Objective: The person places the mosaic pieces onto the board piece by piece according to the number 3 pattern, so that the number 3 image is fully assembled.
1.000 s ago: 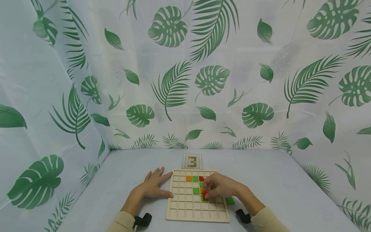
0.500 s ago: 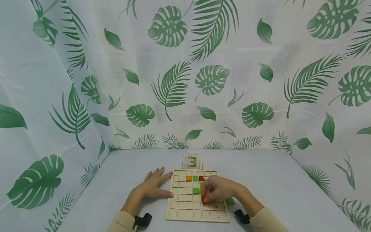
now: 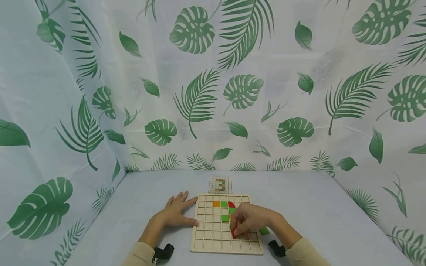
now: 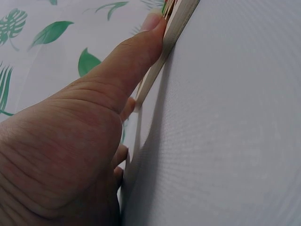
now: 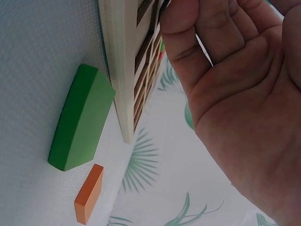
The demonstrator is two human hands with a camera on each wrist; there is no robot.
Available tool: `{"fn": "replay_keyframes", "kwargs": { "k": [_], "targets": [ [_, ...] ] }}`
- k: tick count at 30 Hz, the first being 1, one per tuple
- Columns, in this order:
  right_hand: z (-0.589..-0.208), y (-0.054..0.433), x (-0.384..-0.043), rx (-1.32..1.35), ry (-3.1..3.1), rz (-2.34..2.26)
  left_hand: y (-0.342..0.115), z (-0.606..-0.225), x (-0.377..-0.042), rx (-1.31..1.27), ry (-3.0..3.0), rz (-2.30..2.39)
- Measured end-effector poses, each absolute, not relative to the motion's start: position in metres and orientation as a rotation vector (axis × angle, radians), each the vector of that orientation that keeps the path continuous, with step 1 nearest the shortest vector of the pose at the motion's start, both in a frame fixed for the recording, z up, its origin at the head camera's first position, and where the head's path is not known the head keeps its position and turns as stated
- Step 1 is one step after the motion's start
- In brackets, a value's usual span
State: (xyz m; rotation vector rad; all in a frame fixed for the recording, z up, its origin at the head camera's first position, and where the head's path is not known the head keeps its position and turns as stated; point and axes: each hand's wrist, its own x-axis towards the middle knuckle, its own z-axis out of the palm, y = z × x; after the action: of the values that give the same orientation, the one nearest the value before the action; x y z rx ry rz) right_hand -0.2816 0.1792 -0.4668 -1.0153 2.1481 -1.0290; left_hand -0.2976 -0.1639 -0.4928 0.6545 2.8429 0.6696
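A wooden grid board (image 3: 208,235) lies on the table. My left hand (image 3: 174,213) is spread flat beside it, its thumb and forefinger touching the left edge; the thumb on that edge shows in the left wrist view. My right hand (image 3: 251,218) pinches a small red tile (image 3: 234,234) over the board's lower middle cells. Set in the grid are an orange tile (image 3: 217,204), green tiles (image 3: 225,218) and a red rounded tile (image 3: 231,204). The right hand partly covers other tiles. In the right wrist view its fingertips are cut off by the frame.
Behind the board lies a small pattern card (image 3: 220,184) with a coloured grid figure. A green tile (image 5: 82,117) and an orange tile (image 5: 89,195) lie on the table by the board's right edge. A leaf-printed cloth (image 3: 206,147) hangs behind.
My right hand has slid a little toward the board's near edge, carrying the red tile from beside the green tile to a cell below. The left hand has stayed in place.
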Motion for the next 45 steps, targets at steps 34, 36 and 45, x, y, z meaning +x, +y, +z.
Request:
{"fn": "replay_keyframes", "kwargs": {
  "k": [34,36,45],
  "targets": [
    [-0.4649,0.1745,-0.2785,-1.011,2.301,-0.956,-0.1648,-0.4955,-0.2997,0.655,2.833,0.686],
    [-0.4655,0.1746,-0.2789,-1.027,2.302,-0.949,-0.1648,-0.4958,-0.2996,0.654,2.833,0.681],
    [-0.4677,0.1747,-0.2796,-1.026,2.314,-0.945,-0.1645,-0.4953,-0.2994,0.647,2.841,0.678]
  ]
}}
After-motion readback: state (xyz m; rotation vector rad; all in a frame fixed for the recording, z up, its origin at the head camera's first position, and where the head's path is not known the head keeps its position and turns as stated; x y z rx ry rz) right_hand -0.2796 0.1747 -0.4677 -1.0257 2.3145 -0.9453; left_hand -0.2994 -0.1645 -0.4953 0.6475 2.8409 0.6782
